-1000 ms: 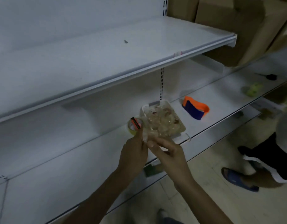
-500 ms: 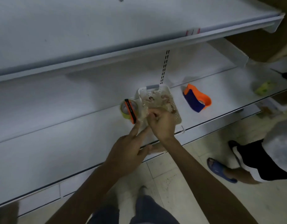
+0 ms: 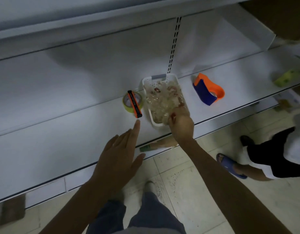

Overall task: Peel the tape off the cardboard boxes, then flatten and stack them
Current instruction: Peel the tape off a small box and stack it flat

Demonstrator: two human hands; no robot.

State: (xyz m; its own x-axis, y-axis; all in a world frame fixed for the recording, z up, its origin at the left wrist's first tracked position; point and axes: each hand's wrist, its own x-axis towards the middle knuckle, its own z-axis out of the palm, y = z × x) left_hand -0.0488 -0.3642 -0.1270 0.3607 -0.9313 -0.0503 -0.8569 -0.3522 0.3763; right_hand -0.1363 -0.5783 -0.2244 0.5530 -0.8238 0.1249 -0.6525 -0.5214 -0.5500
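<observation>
A small white plastic basket [image 3: 146,85] full of crumpled clear tape [image 3: 161,102] stands on the lower white shelf [image 3: 78,135]. My right hand [image 3: 181,124] rests at the basket's near end, fingertips pinched on the wad of peeled tape. My left hand [image 3: 118,157] hovers flat and spread over the shelf's front edge, holding nothing, its index fingertip just short of an orange-and-black box cutter [image 3: 134,104]. The cutter lies across a yellow tape roll [image 3: 132,101] left of the basket. A brown cardboard box [image 3: 281,17] shows at the top right.
An orange-and-blue tape dispenser [image 3: 208,90] lies right of the basket, a yellow-green object [image 3: 287,77] farther right. Another person's leg and blue sandal [image 3: 230,166] stand on the tiled floor at the right. An upper shelf [image 3: 95,17] overhangs.
My left hand has pulled back from the right hand and spread out flat. My right hand has pushed the tape down into the basket. The camera has tilted downward.
</observation>
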